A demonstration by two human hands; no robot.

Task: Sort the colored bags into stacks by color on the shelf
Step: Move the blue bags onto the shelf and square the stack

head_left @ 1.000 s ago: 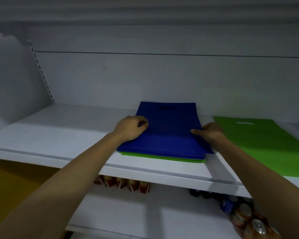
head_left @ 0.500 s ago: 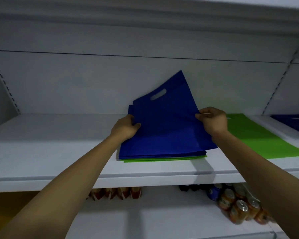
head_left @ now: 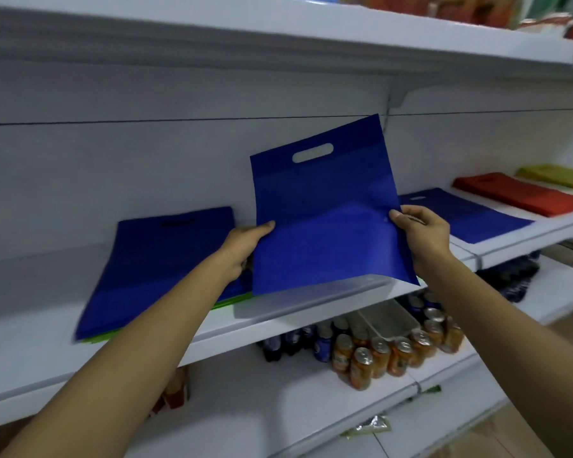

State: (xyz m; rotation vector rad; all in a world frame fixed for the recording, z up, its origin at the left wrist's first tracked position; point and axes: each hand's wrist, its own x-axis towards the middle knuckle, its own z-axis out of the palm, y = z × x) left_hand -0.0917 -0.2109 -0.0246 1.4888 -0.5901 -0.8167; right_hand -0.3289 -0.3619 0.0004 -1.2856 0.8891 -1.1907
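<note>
White steel shelf runs across the view at mid height and carries every bag noted below.

1. Blue stack: lies flat on the left part of the shelf. Green bags show beneath its front edge, so this pile is mixed.
2. Blue bag: a single bag, held up over the middle of the shelf near its front edge. It is upright with a slight tilt and its handle cut-out is at the top. It appears clear of the shelf surface.
3. Second blue stack: flat on the shelf's right part.
4. Red stack: further right on the shelf.
5. Yellow stack: at the far right end of the shelf.
6. Lower shelf, beneath the shelf: holds drink cans, orange and dark blue, standing upright. A grey tray sits among them; its contents cannot be determined.
7. Left hand: pinches the left edge of the blue bag, thumb on the front face, fingers behind it.
8. Right hand: grips the right edge of the same bag, fingers curled, thumb on the front face.
</note>
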